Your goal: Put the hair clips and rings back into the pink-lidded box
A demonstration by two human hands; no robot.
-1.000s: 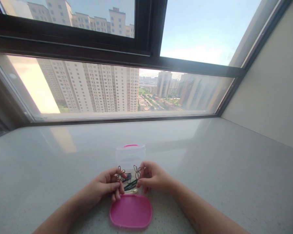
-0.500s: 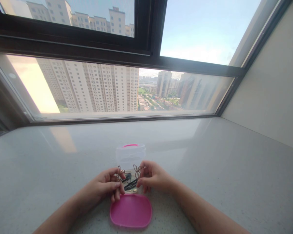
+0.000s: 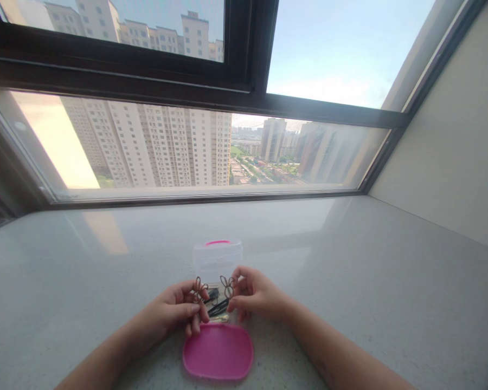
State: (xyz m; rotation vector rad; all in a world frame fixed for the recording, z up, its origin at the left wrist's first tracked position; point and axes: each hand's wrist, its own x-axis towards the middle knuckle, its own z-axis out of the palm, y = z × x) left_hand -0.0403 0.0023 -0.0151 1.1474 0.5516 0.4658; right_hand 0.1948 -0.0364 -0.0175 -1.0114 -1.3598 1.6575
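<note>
My left hand (image 3: 174, 310) has its fingers closed on a brown, rabbit-shaped wire hair clip (image 3: 197, 292), held with the ears up. Facing it, my right hand (image 3: 255, 295) pinches a second rabbit-shaped wire hair clip (image 3: 228, 288) of similar look. The two clips are a small gap apart. Between and below them lie several black hair clips (image 3: 217, 309) and some gold-coloured ones (image 3: 219, 319), partly hidden by my fingers. Just nearer to me rests a shallow pink lid (image 3: 218, 353), its upper left edge close under my left fingertips.
Behind my hands stands a clear plastic box (image 3: 217, 262) with a pink strip on top. Everything is on a pale speckled counter (image 3: 370, 281). A dark-framed window (image 3: 211, 203) borders its far side, and a white wall (image 3: 451, 146) rises at the right.
The clip in my right hand has shifted and tilted slightly to the left. My left hand and the items on the counter look the same.
</note>
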